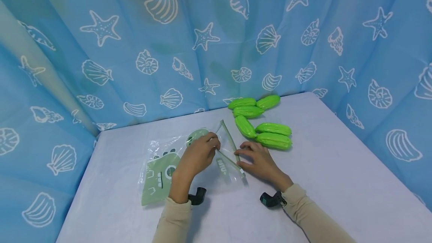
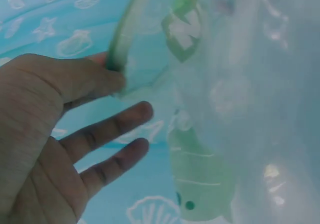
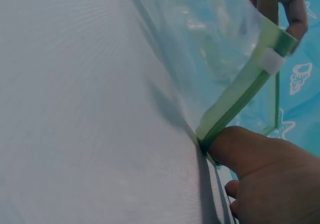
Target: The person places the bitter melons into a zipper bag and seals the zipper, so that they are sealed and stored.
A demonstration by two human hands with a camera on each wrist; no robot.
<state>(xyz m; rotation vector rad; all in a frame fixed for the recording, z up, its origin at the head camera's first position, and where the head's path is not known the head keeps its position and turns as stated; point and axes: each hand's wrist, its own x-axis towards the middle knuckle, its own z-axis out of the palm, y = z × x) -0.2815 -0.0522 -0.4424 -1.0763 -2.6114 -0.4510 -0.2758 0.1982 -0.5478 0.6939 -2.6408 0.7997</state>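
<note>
A clear zip bag [image 1: 156, 188] with a green cartoon monster print lies on the table, its mouth spread apart toward the right. My left hand [image 1: 197, 156] pinches one green edge of the mouth between thumb and index finger; its other fingers are spread in the left wrist view. At the opposite side, my right hand [image 1: 260, 162] grips the mouth's green zip strip [image 3: 235, 99], thumb pressed on its end and fingers partly hidden behind. A white slider [image 3: 272, 61] sits on the strip near its corner.
Several bright green, ridged, cucumber-shaped things [image 1: 273, 140] lie in a loose group behind my right hand. The white table [image 1: 111, 198] is bordered by a blue curtain [image 1: 216, 66] with shell and starfish prints at the back and sides.
</note>
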